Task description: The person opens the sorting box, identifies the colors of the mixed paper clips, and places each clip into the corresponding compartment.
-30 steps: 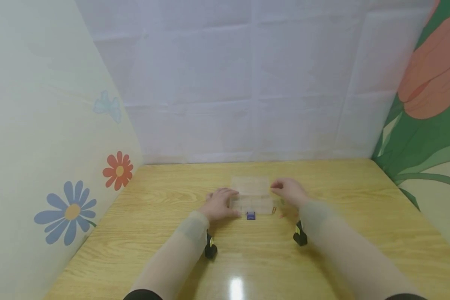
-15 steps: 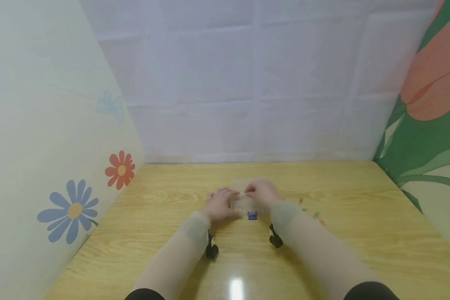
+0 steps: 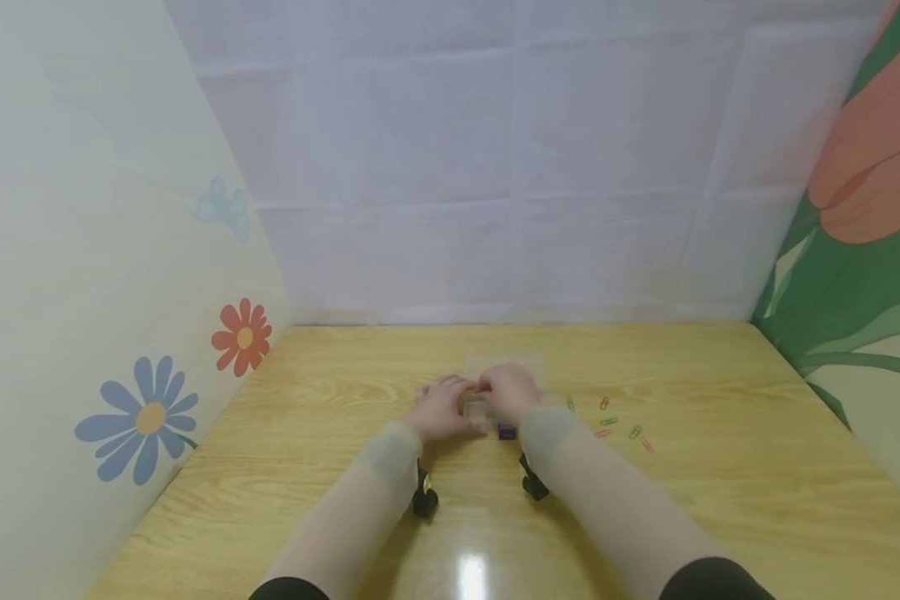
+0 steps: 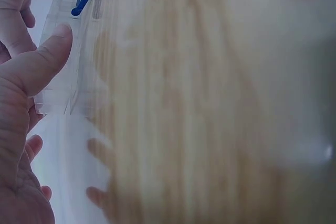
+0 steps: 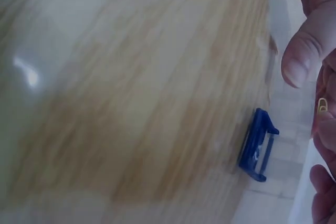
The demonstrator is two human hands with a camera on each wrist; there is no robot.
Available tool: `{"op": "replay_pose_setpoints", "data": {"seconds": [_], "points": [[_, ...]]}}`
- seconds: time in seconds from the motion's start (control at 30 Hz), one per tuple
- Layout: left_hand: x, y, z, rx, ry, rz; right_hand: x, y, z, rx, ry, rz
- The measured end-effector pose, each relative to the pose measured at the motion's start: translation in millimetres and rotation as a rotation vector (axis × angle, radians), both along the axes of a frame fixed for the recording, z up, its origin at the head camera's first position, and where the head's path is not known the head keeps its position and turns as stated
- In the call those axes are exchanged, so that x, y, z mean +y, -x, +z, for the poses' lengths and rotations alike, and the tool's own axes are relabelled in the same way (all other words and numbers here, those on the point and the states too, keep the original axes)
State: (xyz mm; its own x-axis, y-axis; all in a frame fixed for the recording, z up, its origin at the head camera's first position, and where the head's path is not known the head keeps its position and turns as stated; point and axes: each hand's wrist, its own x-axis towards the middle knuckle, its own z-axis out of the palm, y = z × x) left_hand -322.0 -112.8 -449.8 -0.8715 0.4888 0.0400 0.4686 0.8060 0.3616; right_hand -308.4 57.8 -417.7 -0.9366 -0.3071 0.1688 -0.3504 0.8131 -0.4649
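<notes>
A clear plastic box (image 3: 474, 408) with compartments stands on the table, its transparent lid (image 3: 483, 362) raised back. My left hand (image 3: 442, 408) grips the box's left end; in the left wrist view its thumb lies on the front wall (image 4: 58, 85). A blue latch (image 5: 256, 142) sits at the box's front middle. Over the box, my right hand (image 3: 512, 392) pinches a small yellow paper clip (image 5: 322, 105), its fingertips close to the left hand's index finger. The right hand hides much of the box in the head view.
Several coloured paper clips, among them a green one (image 3: 635, 432) and a pinkish one (image 3: 647, 445), lie scattered on the wooden table (image 3: 270, 500) right of the box. A white cloth (image 3: 450, 167) hangs behind the table, with flowered panels at both sides.
My right hand has moved left from beside the box to over its left part, uncovering the paper clips on the right. The left hand has stayed at the box's left end.
</notes>
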Motion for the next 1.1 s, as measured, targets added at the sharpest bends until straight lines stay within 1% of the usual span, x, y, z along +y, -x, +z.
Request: {"op": "replay_pose_setpoints", "data": {"seconds": [0.23, 0.47, 0.57, 0.7, 0.8, 0.93, 1.1], "points": [[1.7, -2.2, 3.3, -0.006, -0.013, -0.006, -3.9, 2.3, -4.7, 0.013, 0.007, 0.02], [2.5, -3.5, 4.5, 0.013, -0.002, -0.002, -4.8, 5.2, -9.5, -0.003, 0.009, 0.013], [2.0, -4.1, 4.5, 0.006, -0.007, -0.001, -4.5, 5.2, -10.8, -0.013, 0.014, 0.009], [2.0, -3.9, 4.0, -0.007, -0.002, 0.005, -3.1, 4.6, -11.0, -0.016, 0.025, 0.025], [2.3, -3.8, 3.8, -0.013, 0.001, 0.009, -0.6, 3.5, -9.8, -0.039, 0.052, 0.035], [2.9, -4.2, 3.9, -0.009, 0.005, 0.01, 6.8, 1.2, -7.8, -0.064, 0.09, 0.026], [3.4, -6.9, 8.4, -0.031, 0.014, 0.023, 22.0, -0.1, -6.7, -0.09, 0.133, -0.013]]}}
